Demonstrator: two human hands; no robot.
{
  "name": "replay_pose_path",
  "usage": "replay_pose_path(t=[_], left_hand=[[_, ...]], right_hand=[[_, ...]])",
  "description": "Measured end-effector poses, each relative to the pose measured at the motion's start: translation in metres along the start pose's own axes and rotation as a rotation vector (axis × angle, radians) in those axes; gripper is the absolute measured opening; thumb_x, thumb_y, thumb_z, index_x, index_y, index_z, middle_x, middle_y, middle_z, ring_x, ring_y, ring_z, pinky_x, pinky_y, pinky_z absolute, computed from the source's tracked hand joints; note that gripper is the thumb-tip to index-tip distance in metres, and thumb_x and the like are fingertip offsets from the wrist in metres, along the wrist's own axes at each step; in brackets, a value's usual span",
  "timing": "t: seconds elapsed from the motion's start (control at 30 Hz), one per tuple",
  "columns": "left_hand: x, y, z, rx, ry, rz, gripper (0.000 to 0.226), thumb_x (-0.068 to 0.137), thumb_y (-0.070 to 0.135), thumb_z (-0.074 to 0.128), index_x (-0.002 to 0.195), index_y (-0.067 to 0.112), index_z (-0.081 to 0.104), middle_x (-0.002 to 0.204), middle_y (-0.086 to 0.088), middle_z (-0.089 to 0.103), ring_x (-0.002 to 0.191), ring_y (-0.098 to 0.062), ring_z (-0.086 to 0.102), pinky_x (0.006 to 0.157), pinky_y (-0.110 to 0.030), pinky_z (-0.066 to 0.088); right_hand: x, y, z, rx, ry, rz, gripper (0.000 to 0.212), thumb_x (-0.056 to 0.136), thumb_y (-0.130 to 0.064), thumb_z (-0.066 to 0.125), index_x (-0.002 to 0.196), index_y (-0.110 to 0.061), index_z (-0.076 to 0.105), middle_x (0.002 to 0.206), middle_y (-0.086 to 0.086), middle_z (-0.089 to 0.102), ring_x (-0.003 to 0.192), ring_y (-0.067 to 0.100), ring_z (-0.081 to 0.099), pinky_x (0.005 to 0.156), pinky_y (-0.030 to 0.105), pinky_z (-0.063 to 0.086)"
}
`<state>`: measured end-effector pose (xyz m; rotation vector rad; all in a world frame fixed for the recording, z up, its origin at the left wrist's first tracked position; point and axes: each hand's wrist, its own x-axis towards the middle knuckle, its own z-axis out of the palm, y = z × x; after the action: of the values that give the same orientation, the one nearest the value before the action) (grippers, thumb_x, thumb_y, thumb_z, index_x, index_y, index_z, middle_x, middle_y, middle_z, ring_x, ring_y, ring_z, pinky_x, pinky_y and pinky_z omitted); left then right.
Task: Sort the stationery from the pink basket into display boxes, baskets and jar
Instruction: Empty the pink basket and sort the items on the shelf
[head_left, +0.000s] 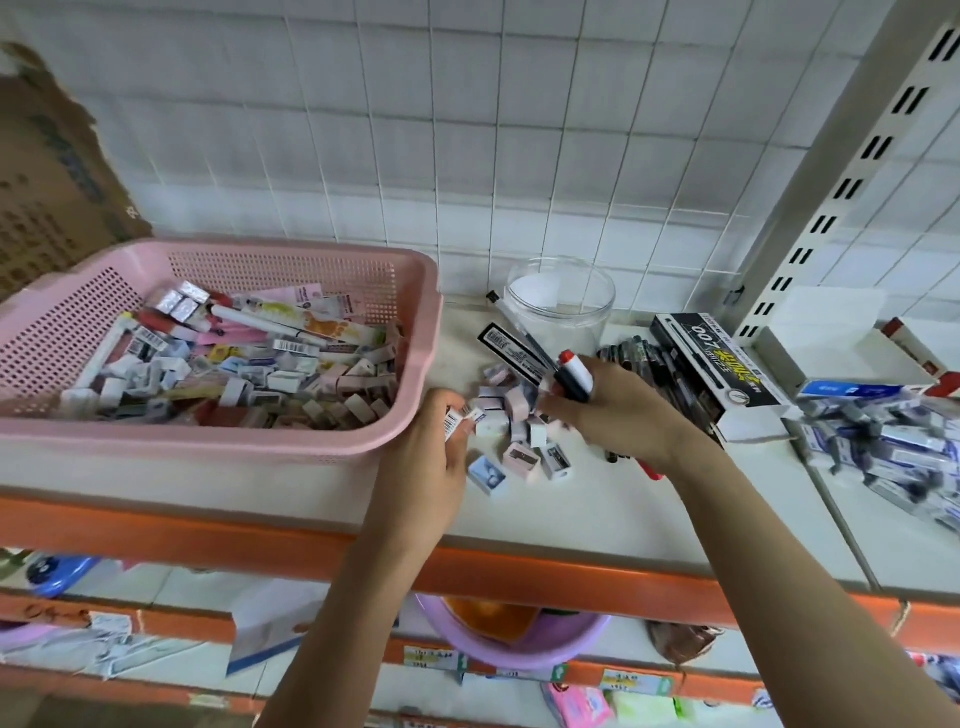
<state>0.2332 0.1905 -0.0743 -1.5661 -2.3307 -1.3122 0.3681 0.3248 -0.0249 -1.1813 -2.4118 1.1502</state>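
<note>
Shelf (597, 519) — left fingers (457, 415) pinch sharpener (453, 422), right fingers (558, 410) grip marker (575, 375).

We see a pink basket (410, 291) of perforated matt plastic, a jar (561, 299) of clear glossy plastic, a black display box (727, 374) of printed card, a smooth shelf (597, 514), and glazed wall tiles (467, 130).

Soft, even light fills the view; the tiled wall (519, 130) bends at the edges, and both hands smear with motion blur.
</note>
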Motion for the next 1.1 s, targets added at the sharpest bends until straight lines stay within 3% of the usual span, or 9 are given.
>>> replay_pose_path(t=[0.1,0.23,0.33,0.4,0.53,0.67,0.83,0.97,1.1], left_hand=[[0.0,-0.004,0.0,-0.003,-0.005,0.01,0.011,0.084,0.005,0.065,0.093,0.003,0.059,0.079,0.0,0.051,0.071,-0.017,0.048,0.066,-0.017,0.03],[0.002,-0.007,0.0,-0.016,-0.01,0.022,0.008,0.087,0.01,0.063,0.094,0.007,0.059,0.075,-0.005,0.055,0.068,-0.019,0.051,0.062,-0.025,0.036],[0.004,-0.006,0.0,-0.024,-0.027,0.021,0.009,0.088,0.01,0.062,0.095,0.007,0.059,0.075,-0.004,0.054,0.066,-0.017,0.048,0.061,-0.022,0.032],[0.005,-0.007,0.001,-0.034,-0.062,-0.001,0.013,0.09,0.012,0.059,0.102,0.007,0.059,0.081,-0.006,0.057,0.071,-0.019,0.051,0.064,-0.023,0.034],[0.01,-0.003,0.004,-0.096,-0.088,-0.003,0.028,0.091,0.009,0.056,0.119,0.008,0.059,0.106,-0.006,0.064,0.093,-0.013,0.057,0.083,-0.014,0.035],[0.022,0.02,0.017,-0.102,-0.117,0.086,0.04,0.086,-0.002,0.057,0.125,0.008,0.057,0.116,-0.01,0.059,0.107,-0.024,0.057,0.091,-0.027,0.041],[0.034,0.06,0.035,-0.226,-0.079,0.131,0.033,0.087,0.015,0.056,0.118,0.007,0.063,0.107,-0.009,0.066,0.097,-0.019,0.061,0.084,-0.018,0.04],[0.035,0.105,0.058,-0.471,-0.16,0.03,0.016,0.083,0.028,0.068,0.099,0.024,0.066,0.078,0.01,0.069,0.07,-0.004,0.065,0.066,-0.021,0.05],[0.03,0.161,0.108,-0.565,-0.236,-0.05,0.019,0.084,0.024,0.067,0.086,0.039,0.056,0.06,0.016,0.063,0.051,-0.005,0.063,0.054,-0.029,0.053]], right_hand=[[0.0,0.001,0.0,0.099,-0.056,0.023,0.009,0.087,-0.019,0.062,0.089,-0.012,0.055,0.069,0.004,0.062,0.05,0.01,0.058,0.047,0.026,0.041],[-0.003,0.003,-0.001,0.284,-0.033,0.034,0.029,0.082,-0.015,0.068,0.101,-0.011,0.047,0.069,0.003,0.066,0.053,0.019,0.058,0.047,0.029,0.04],[-0.006,0.005,-0.004,0.278,-0.02,0.01,0.024,0.087,-0.022,0.065,0.092,0.001,0.057,0.058,0.0,0.061,0.048,0.012,0.053,0.049,0.029,0.039],[-0.008,0.008,-0.007,0.271,0.022,0.036,0.035,0.088,-0.032,0.063,0.085,0.002,0.059,0.055,0.002,0.057,0.047,0.011,0.051,0.051,0.028,0.04],[-0.015,0.016,-0.013,0.142,0.199,0.075,0.051,0.086,-0.044,0.062,0.071,0.005,0.053,0.05,0.008,0.051,0.046,0.016,0.046,0.052,0.027,0.036],[-0.032,0.022,-0.024,-0.035,0.419,0.039,0.049,0.089,-0.038,0.06,0.055,-0.008,0.042,0.047,0.004,0.048,0.046,0.018,0.042,0.048,0.025,0.033],[-0.061,0.05,-0.054,-0.141,0.536,-0.029,0.038,0.088,-0.027,0.055,0.06,-0.011,0.035,0.051,-0.001,0.036,0.047,0.016,0.034,0.049,0.029,0.027],[-0.091,0.088,-0.094,-0.003,0.554,0.053,0.033,0.087,-0.026,0.059,0.063,-0.017,0.04,0.05,0.0,0.045,0.05,0.023,0.046,0.054,0.032,0.036],[-0.115,0.136,-0.15,0.035,0.581,0.042,0.032,0.087,-0.023,0.061,0.063,-0.017,0.04,0.044,-0.007,0.044,0.041,0.007,0.039,0.049,0.028,0.031]])
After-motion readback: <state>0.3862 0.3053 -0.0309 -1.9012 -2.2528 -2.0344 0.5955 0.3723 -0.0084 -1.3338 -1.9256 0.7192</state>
